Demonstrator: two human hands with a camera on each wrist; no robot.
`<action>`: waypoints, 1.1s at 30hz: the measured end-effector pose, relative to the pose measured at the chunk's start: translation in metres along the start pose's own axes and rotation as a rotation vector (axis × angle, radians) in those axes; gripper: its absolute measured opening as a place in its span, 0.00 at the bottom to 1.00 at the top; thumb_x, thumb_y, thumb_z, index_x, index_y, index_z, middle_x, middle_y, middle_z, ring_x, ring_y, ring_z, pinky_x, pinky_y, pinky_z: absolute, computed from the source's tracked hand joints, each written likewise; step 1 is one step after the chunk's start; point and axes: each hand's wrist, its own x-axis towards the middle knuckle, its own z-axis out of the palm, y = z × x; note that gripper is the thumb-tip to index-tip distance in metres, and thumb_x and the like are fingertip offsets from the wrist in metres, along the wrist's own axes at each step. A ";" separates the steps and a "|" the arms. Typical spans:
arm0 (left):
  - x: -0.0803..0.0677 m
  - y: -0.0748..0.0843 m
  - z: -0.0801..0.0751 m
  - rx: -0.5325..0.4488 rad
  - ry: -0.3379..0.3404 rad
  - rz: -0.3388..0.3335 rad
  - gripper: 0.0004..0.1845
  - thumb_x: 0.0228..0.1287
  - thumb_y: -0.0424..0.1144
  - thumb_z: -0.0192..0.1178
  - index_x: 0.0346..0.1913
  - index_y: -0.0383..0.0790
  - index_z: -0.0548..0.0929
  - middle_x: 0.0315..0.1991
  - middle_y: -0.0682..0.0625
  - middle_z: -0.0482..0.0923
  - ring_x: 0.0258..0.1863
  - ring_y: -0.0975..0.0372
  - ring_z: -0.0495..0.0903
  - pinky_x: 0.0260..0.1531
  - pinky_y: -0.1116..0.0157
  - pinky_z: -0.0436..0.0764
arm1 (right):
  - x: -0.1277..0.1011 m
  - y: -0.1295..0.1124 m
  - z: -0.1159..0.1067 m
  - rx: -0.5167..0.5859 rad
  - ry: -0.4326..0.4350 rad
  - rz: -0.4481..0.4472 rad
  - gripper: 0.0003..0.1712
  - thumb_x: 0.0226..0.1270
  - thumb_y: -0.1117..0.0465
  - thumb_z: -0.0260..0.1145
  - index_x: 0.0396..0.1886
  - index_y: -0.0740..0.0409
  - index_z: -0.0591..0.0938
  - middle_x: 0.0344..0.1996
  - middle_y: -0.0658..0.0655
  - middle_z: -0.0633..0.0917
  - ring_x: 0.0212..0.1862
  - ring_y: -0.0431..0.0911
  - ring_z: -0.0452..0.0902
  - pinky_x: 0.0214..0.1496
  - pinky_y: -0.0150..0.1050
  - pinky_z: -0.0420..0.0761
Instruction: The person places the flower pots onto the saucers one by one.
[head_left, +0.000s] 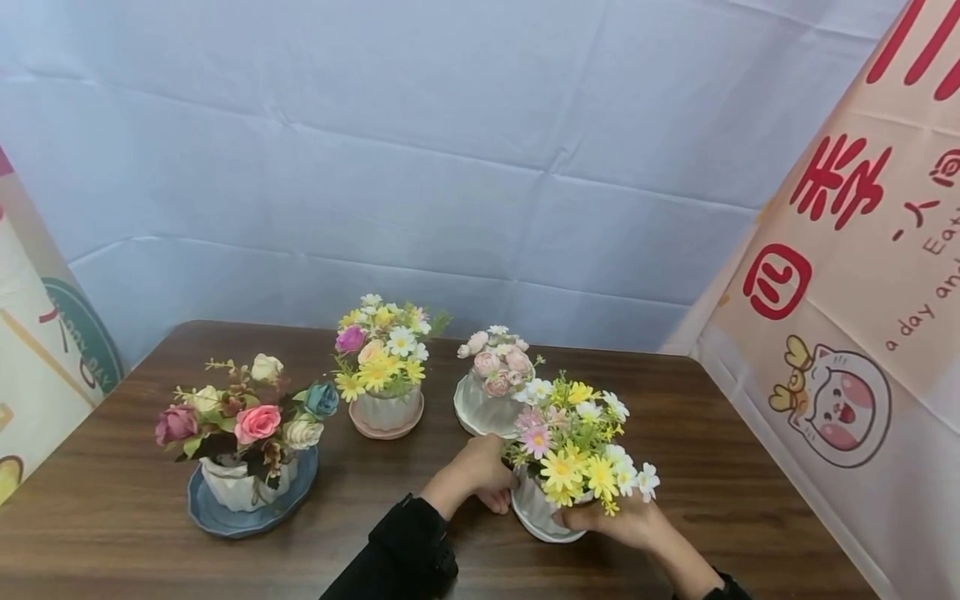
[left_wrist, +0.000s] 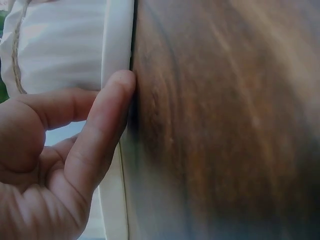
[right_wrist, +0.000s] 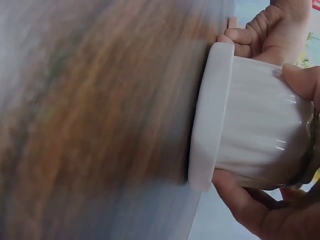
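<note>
At the right of the table, yellow, white and pink artificial flowers [head_left: 573, 454] fill a white ribbed flowerpot [head_left: 530, 500] standing on a white saucer [head_left: 546, 535]. My right hand [head_left: 626, 522] grips the pot from its near right side; in the right wrist view, thumb and fingers span the pot's wall [right_wrist: 265, 115]. On the opposite side is my left hand [head_left: 483, 471], its fingers curled at the saucer's edge. The left wrist view shows that hand [left_wrist: 75, 150] pinching the saucer's rim [left_wrist: 119, 35], one fingertip close over the wooden tabletop.
Behind stands a white pot with pale pink flowers [head_left: 502, 371] on a white saucer. Left of it is a mixed yellow-and-white bouquet [head_left: 382, 350] on a pink saucer. A rose arrangement [head_left: 247, 417] sits on a blue plate [head_left: 201, 504]. A pale cloth [head_left: 420, 167] hangs behind the table.
</note>
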 end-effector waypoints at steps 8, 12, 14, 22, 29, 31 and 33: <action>-0.005 0.002 0.009 0.041 0.116 0.067 0.12 0.48 0.23 0.57 0.11 0.34 0.75 0.06 0.46 0.72 0.05 0.60 0.74 0.07 0.66 0.76 | -0.004 0.004 0.003 0.003 0.044 -0.058 0.27 0.53 0.62 0.71 0.50 0.70 0.72 0.41 0.53 0.79 0.43 0.36 0.73 0.45 0.33 0.75; -0.005 0.003 0.010 0.019 0.134 0.026 0.11 0.47 0.22 0.57 0.13 0.35 0.75 0.06 0.46 0.72 0.05 0.60 0.75 0.07 0.66 0.76 | -0.004 0.004 0.001 -0.035 0.002 -0.055 0.23 0.56 0.61 0.69 0.48 0.69 0.74 0.40 0.52 0.80 0.43 0.34 0.72 0.45 0.33 0.74; -0.004 0.003 0.010 0.009 0.135 -0.001 0.10 0.48 0.22 0.58 0.15 0.35 0.75 0.06 0.46 0.73 0.05 0.60 0.75 0.08 0.66 0.76 | -0.003 0.004 0.001 -0.036 -0.007 -0.058 0.23 0.56 0.61 0.69 0.47 0.69 0.74 0.40 0.52 0.79 0.43 0.36 0.72 0.45 0.33 0.74; 0.007 0.006 0.015 0.113 0.198 0.023 0.12 0.47 0.25 0.63 0.38 0.33 0.81 0.10 0.48 0.73 0.10 0.60 0.77 0.24 0.65 0.81 | 0.007 0.007 -0.013 0.088 0.000 0.065 0.37 0.48 0.62 0.74 0.56 0.71 0.67 0.43 0.57 0.77 0.46 0.49 0.72 0.47 0.41 0.73; 0.017 0.013 0.025 0.161 0.276 0.000 0.15 0.45 0.26 0.65 0.41 0.32 0.81 0.21 0.43 0.76 0.20 0.56 0.79 0.35 0.60 0.80 | 0.014 0.022 -0.033 0.161 -0.068 0.113 0.38 0.51 0.63 0.72 0.58 0.74 0.64 0.48 0.60 0.76 0.49 0.50 0.71 0.50 0.42 0.71; 0.019 0.014 0.028 0.153 0.297 0.005 0.14 0.44 0.26 0.65 0.38 0.32 0.81 0.23 0.41 0.76 0.21 0.55 0.80 0.35 0.61 0.80 | 0.016 0.027 -0.040 0.150 -0.116 0.065 0.39 0.53 0.62 0.70 0.59 0.77 0.62 0.51 0.63 0.74 0.52 0.52 0.69 0.52 0.41 0.70; 0.022 0.015 0.030 0.136 0.313 0.014 0.12 0.43 0.26 0.66 0.35 0.32 0.81 0.25 0.40 0.76 0.22 0.54 0.80 0.34 0.61 0.80 | 0.018 0.031 -0.048 0.151 -0.185 0.044 0.40 0.57 0.60 0.68 0.60 0.81 0.60 0.53 0.68 0.72 0.54 0.55 0.69 0.53 0.41 0.70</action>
